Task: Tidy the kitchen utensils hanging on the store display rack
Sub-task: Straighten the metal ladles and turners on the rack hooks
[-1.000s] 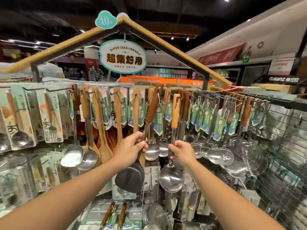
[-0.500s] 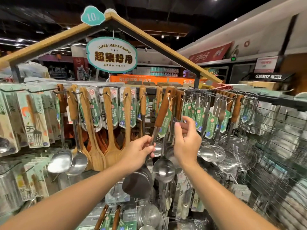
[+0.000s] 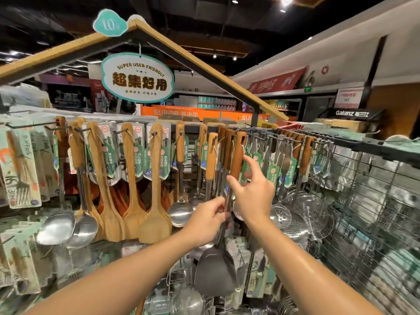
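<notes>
A: While the left hand sits near the frame's centre, what is it doing?

B: Its fingers are clenched around the metal shaft of a dark spatula, whose grey blade hangs at about 6 o'clock from the fist and whose brown wooden handle rises toward 1 o'clock to the hooks.

A: And the right hand?

B: Just at 3 o'clock of the left one, it is spread loose, gripping nothing. The thumb points to 10 o'clock close to that wooden handle, and the index finger reaches to 11 o'clock among the green tags; whether they touch I cannot tell.

A: What surrounds them?

B: At 9 o'clock hang pale wooden turners, then steel ladles farther left. At 3 o'clock hang slotted skimmers and mesh strainers on the display rack.

A: And the room?

B: At 12 o'clock an oval sign reading "SUPER USER-FRIENDLY" hangs under a peaked wooden frame. Beyond lie store shelves under a dark ceiling with spotlights, and a "Galanz" sign at 2 o'clock.
</notes>
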